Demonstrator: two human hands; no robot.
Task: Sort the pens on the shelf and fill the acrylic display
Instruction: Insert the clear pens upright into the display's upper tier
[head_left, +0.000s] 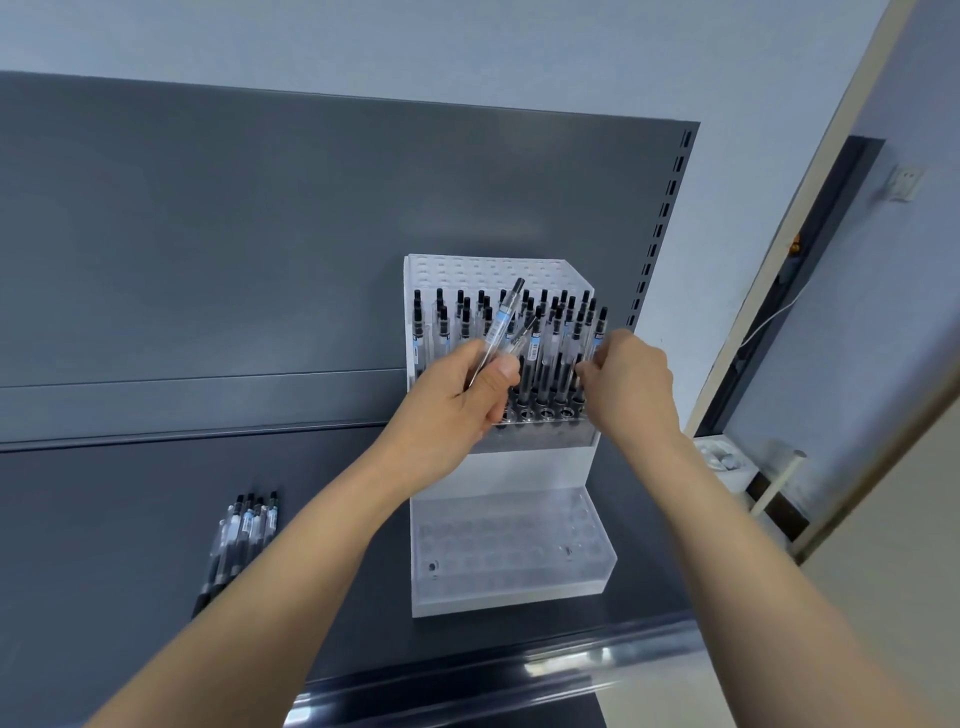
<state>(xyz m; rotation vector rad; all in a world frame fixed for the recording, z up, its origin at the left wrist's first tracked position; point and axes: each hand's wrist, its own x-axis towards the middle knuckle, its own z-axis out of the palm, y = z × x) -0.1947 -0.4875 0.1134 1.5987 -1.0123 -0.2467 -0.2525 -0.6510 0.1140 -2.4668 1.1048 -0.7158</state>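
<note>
A clear acrylic display (519, 467) stands on the dark shelf (130, 519). Its upper tier holds several upright clear pens with black caps (556, 332); its lower tier (509, 545) shows only bare holes. My left hand (462, 395) grips two clear pens (501, 327), which tilt up and to the right in front of the upper tier. My right hand (628, 384) is at the right end of the upper row, fingers curled and pinching a pen (597, 338) that stands there. A loose bundle of several pens (244, 530) lies on the shelf at the left.
A dark grey back panel (260, 234) rises behind the shelf, with a slotted upright (660, 223) at its right edge. The shelf's shiny front rail (519, 670) runs below the display. A doorway and a white wall lie to the right.
</note>
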